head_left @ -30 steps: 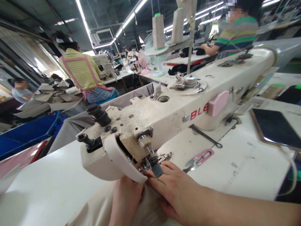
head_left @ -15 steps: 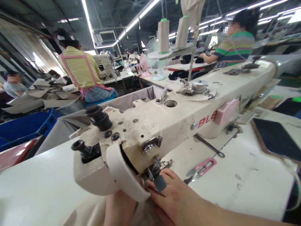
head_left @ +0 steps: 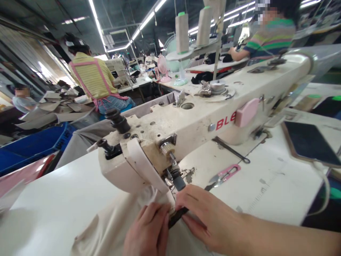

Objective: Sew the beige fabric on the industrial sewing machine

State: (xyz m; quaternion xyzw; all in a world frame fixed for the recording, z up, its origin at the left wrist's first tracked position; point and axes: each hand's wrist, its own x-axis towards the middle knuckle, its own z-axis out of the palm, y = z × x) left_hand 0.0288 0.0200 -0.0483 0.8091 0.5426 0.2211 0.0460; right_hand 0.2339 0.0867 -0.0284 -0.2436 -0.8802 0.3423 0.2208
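Beige fabric [head_left: 112,220] lies under the head of the sewing machine [head_left: 170,124] and drapes toward me. My left hand [head_left: 149,227] pinches the fabric just in front of the needle area, its fingers bent together. To its right my right hand [head_left: 205,213] is closed on the same fabric, fingertips close to the presser foot. A dark strip [head_left: 178,217] runs along the fabric between my two hands. The needle itself is hidden behind the machine's white guard and my fingers.
Pink thread snips [head_left: 226,175] and a dark metal wrench [head_left: 231,151] lie right of the machine, with a phone [head_left: 311,142] farther right. Thread cones [head_left: 182,33] stand behind. A blue bin [head_left: 34,147] sits at left. Other people work at neighbouring tables.
My hands have come out from beneath the machine head toward me, exposing the dark strip and more of the fabric. The view has shifted slightly.
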